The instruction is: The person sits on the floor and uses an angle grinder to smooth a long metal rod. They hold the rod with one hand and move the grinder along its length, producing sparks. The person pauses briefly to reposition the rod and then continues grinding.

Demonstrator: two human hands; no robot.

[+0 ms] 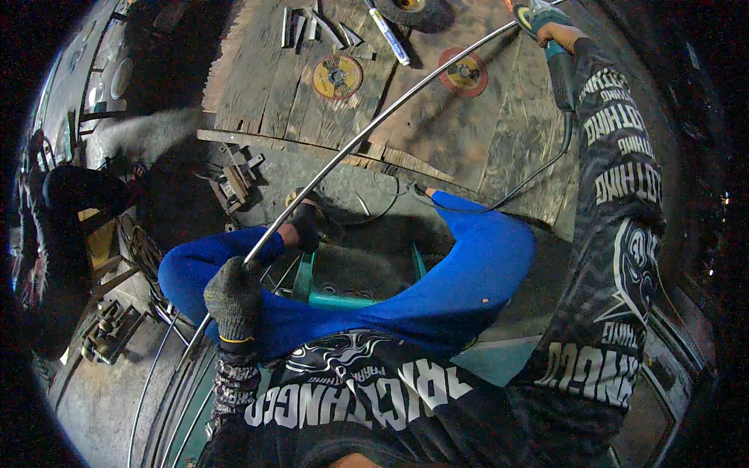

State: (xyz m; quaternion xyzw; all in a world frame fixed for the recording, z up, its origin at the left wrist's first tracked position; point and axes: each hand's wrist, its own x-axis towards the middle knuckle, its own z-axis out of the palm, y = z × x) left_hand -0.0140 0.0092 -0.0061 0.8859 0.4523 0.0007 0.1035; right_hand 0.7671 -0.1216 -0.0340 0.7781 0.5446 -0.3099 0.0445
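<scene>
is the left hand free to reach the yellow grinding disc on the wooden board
Probably not as things stand: the gloved left hand grips the long metal rod, and the yellow grinding disc lies well beyond on the wooden board. Nothing blocks the way; it would need to let go first.

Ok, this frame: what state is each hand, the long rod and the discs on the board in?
Left hand, grey knit glove: closed around the rod.
Right hand: gripping a teal power tool, cable hanging loose.
Long thin metal rod: lifted, slanting above the wooden board.
Two abrasive discs: lying flat, untouched.
</scene>
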